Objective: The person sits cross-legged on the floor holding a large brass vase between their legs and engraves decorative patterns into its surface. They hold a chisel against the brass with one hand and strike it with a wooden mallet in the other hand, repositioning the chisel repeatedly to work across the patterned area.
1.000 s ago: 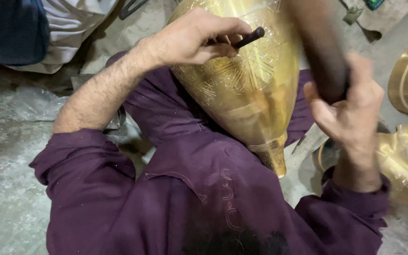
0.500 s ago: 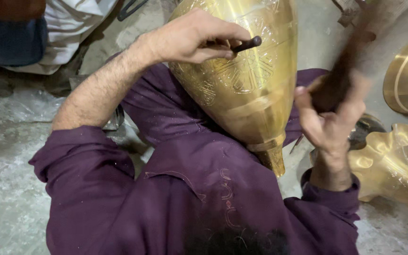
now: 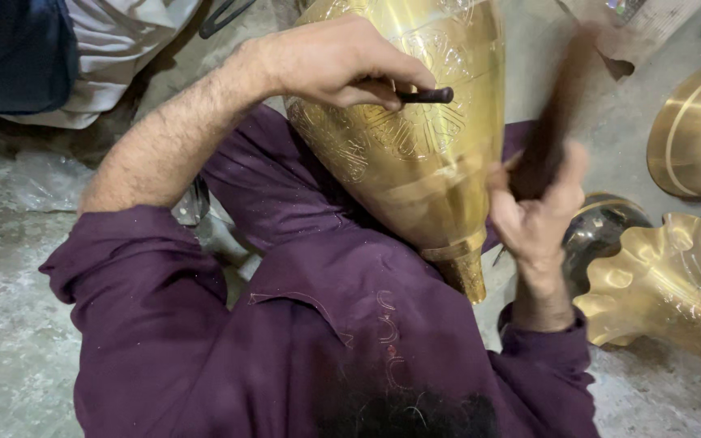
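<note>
A large engraved brass vessel [image 3: 423,154] lies across my lap, its narrow neck pointing toward me. My left hand [image 3: 330,61] rests on its upper side and is shut on a short dark metal punch [image 3: 427,95], whose tip points right against the engraved band. My right hand [image 3: 537,215] is to the right of the vessel, shut on a dark wooden mallet [image 3: 557,122] that is raised and blurred with motion. My purple sleeves and shirt fill the lower part of the view.
A fluted brass piece [image 3: 667,284] lies at the right on the grey concrete floor [image 3: 10,268]. A round brass bowl [image 3: 695,130] sits at the upper right, a dark shiny round piece [image 3: 598,231] below it. Another person's clothing [image 3: 83,49] is at the upper left.
The mallet in my right hand has swung from high beside the vessel to lower and farther right, still blurred. My left hand keeps the punch on the vessel.
</note>
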### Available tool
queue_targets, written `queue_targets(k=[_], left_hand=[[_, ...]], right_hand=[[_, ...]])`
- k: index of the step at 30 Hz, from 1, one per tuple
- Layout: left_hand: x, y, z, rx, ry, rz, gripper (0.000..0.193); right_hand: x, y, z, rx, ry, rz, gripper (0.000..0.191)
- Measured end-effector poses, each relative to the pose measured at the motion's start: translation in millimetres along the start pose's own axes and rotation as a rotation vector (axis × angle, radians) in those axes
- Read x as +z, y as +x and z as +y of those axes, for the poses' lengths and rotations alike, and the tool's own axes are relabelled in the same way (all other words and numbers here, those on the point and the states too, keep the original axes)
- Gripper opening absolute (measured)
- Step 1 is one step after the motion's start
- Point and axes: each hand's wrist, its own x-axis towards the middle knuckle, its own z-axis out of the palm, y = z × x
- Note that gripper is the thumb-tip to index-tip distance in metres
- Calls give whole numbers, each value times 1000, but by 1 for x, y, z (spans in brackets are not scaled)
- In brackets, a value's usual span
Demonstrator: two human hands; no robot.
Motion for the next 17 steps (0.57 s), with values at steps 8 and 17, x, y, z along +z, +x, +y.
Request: queue_targets(k=[8, 17], left_hand=[[1, 1, 3, 54, 57, -112, 42], [11, 18, 13, 23, 222, -336, 38]], right_hand=[[26, -35, 2, 58, 170, 133, 46], [33, -52, 3, 34, -139, -54, 51]])
